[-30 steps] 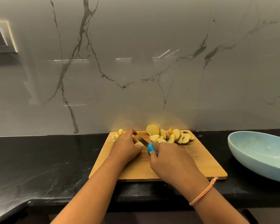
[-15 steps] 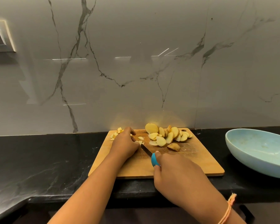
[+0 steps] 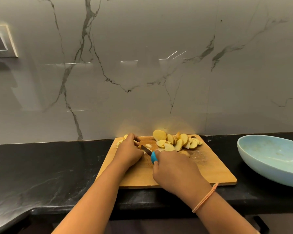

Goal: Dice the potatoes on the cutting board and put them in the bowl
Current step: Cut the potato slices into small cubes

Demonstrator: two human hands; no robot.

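Head view: showed bare cutting board (image 3: 206,173) toward near edge; gripped knife (image 3: 150,153) in right hand (image 3: 174,171), curled left hand (image 3: 128,152) over potato piece (image 3: 148,146) beside blade, slices (image 3: 179,142) just beyond.

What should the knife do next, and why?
Probably another short downward cut beside the left hand. The knife lies close to that hand's curled fingers, near a cut bit, and the right hand grips its handle. Many slices wait uncut on the board, and the bowl shows no potato, so scooping seems early.
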